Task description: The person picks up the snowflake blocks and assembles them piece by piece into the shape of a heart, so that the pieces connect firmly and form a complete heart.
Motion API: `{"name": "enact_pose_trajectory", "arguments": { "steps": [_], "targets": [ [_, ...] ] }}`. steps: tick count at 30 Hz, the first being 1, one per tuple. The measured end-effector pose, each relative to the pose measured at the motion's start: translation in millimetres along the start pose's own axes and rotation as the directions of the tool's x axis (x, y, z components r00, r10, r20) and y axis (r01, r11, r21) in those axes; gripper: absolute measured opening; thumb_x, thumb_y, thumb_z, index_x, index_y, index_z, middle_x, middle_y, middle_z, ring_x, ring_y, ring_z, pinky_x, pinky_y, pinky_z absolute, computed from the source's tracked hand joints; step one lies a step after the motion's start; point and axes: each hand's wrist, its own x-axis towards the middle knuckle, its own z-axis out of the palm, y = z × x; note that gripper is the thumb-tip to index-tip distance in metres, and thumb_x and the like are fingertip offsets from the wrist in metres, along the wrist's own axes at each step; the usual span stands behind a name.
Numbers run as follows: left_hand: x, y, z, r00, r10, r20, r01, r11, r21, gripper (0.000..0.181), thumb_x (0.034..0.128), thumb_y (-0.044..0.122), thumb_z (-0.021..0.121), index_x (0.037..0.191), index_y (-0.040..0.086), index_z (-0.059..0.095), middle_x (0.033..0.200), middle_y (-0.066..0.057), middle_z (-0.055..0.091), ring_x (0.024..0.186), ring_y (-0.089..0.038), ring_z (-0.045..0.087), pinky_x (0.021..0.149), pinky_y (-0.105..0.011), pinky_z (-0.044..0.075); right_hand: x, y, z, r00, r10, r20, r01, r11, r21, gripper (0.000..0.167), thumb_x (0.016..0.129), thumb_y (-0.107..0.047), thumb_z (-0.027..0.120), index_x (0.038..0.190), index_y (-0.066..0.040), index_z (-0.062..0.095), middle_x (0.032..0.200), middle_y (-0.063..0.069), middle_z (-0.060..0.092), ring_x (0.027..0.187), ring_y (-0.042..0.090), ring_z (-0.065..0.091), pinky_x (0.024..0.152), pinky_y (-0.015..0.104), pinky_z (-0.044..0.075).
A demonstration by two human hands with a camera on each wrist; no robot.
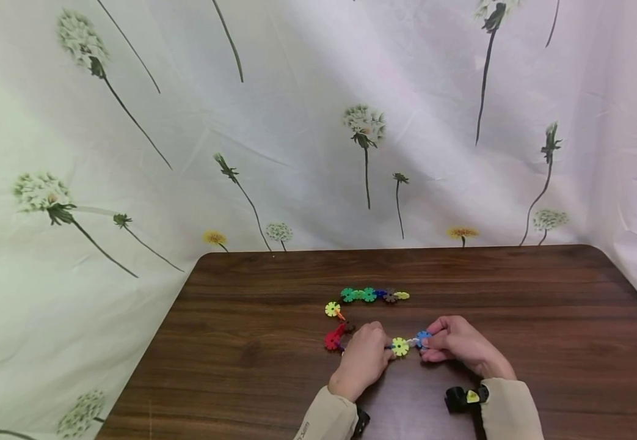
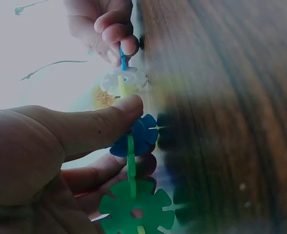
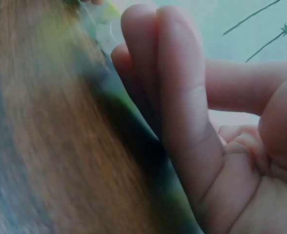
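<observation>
A chain of notched plastic snowflake discs lies on the table in a winding line. Its far end has green discs [image 1: 369, 294]; a yellow disc [image 1: 332, 309] and a red disc [image 1: 331, 341] sit at the left bend. My left hand [image 1: 366, 359] pinches a blue disc [image 2: 147, 132] between thumb and fingers, with a green disc [image 2: 133, 207] linked below it. To its right come a yellow-green disc [image 1: 399, 348] and a whitish disc [image 2: 136, 79]. My right hand [image 1: 463, 345] pinches the light blue disc [image 1: 422, 340] at the near end; its own fingers hide that disc in the right wrist view.
The dark wood-grain table [image 1: 230, 379] reaches back to a white cloth [image 1: 307, 153] printed with dandelions. A black strap device [image 1: 461, 398] is on the right wrist, and another black device [image 1: 361, 421] on the left.
</observation>
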Motion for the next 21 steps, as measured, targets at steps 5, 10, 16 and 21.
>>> {"name": "enact_pose_trajectory", "arguments": {
  "steps": [5, 10, 16, 21],
  "targets": [
    [-0.2, -0.3, -0.4, 1.000, -0.002, -0.006, 0.002, 1.000, 0.003, 0.011, 0.0811, 0.011, 0.076, 0.091, 0.008, 0.078, 0.077, 0.001, 0.061, 0.070, -0.009, 0.054, 0.063, -0.023, 0.047, -0.5, -2.2, 3.0, 1.000, 0.012, 0.009, -0.013, 0.998, 0.056, 0.022, 0.089, 0.004, 0.058, 0.105, 0.012, 0.044, 0.085, 0.012, 0.064, 0.074, 0.016, 0.071, 0.070, 0.026, 0.059],
    [-1.6, -1.7, -1.6, 1.000, 0.012, -0.015, -0.012, 1.000, -0.008, 0.008, 0.0810, 0.010, 0.076, 0.088, 0.007, 0.078, 0.076, 0.001, 0.060, 0.069, -0.009, 0.053, 0.063, -0.022, 0.047, -1.0, -3.6, 5.2, 1.000, 0.023, 0.009, -0.024, 0.995, 0.094, 0.022, 0.089, 0.005, 0.056, 0.105, 0.011, 0.042, 0.084, 0.011, 0.065, 0.073, 0.014, 0.071, 0.069, 0.024, 0.058],
    [-1.5, -2.6, -2.3, 1.000, 0.022, -0.007, -0.022, 1.000, -0.004, 0.008, 0.0813, 0.007, 0.075, 0.089, 0.007, 0.078, 0.076, 0.001, 0.060, 0.068, -0.009, 0.052, 0.062, -0.021, 0.046, 0.0, -2.6, 5.5, 1.000, -0.004, 0.014, 0.003, 0.997, 0.077, 0.020, 0.088, 0.005, 0.058, 0.102, 0.010, 0.044, 0.083, 0.011, 0.064, 0.072, 0.014, 0.071, 0.069, 0.026, 0.059],
    [-1.0, -2.9, -1.8, 1.000, 0.021, 0.001, -0.021, 1.000, 0.005, 0.010, 0.0814, 0.005, 0.074, 0.090, 0.008, 0.078, 0.076, 0.001, 0.061, 0.068, -0.009, 0.053, 0.062, -0.021, 0.046, -0.1, -2.5, 4.6, 1.000, -0.013, 0.022, 0.012, 0.999, 0.040, 0.019, 0.087, 0.005, 0.059, 0.100, 0.009, 0.046, 0.082, 0.009, 0.064, 0.069, 0.015, 0.071, 0.068, 0.028, 0.059]
  ]
}}
